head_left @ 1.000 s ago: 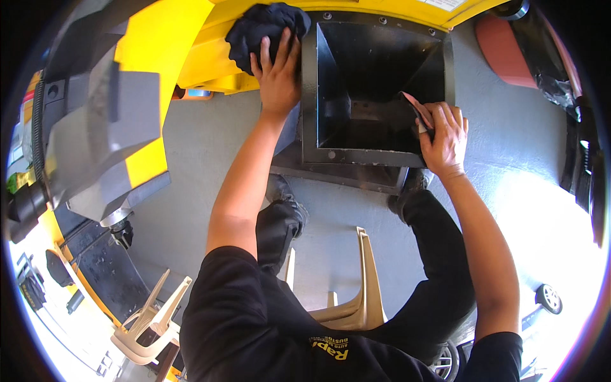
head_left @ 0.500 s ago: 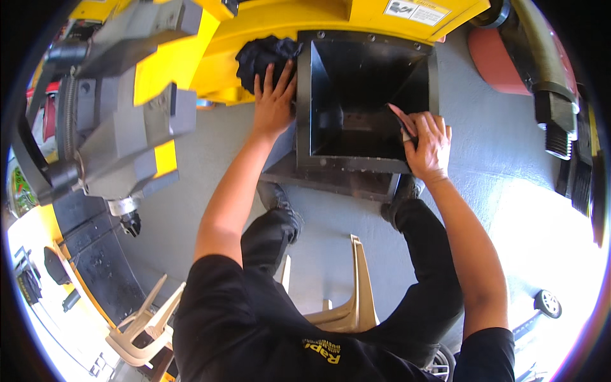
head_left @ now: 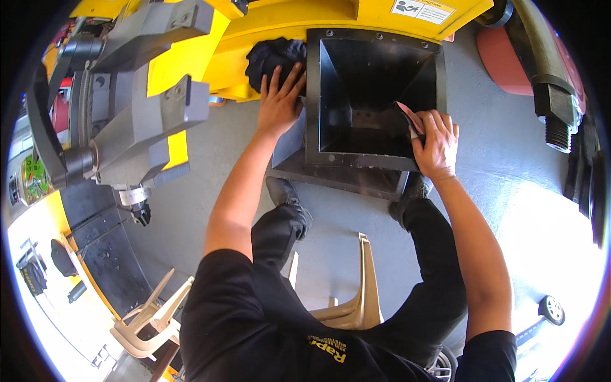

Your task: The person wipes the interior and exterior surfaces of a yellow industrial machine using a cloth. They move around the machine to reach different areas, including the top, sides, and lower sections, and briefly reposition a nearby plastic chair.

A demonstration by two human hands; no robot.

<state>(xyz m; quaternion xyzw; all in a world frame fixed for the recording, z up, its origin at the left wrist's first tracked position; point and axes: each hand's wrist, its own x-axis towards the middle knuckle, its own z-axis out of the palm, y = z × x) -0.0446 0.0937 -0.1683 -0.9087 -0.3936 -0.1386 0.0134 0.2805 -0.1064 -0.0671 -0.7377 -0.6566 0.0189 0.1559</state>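
Note:
In front of me stands a black metal box (head_left: pixel 375 161) shaped like a hopper, with sloping inner walls and a bolted flange against the yellow machine. My left hand (head_left: pixel 280 105) lies with spread fingers on a bunched black cloth (head_left: pixel 270 56), beside the box's left rim. At the right rim, my right hand (head_left: pixel 436 141) is closed on a folded sheet (head_left: pixel 409 116), pinkish on one face and dark on the other, perhaps sandpaper. Part of that sheet juts over the box's opening; the rest is hidden by my fingers.
A yellow machine body (head_left: pixel 299 24) runs behind the box. Grey metal jaws (head_left: pixel 146 121) project at the left, and a hose with a threaded fitting (head_left: pixel 558 130) hangs at the right. Beige plastic chairs (head_left: pixel 364 280) stand close to my legs.
The whole view has shifted slightly, so the box and both hands appear a little further right. Against the box, the hands have hardly moved.

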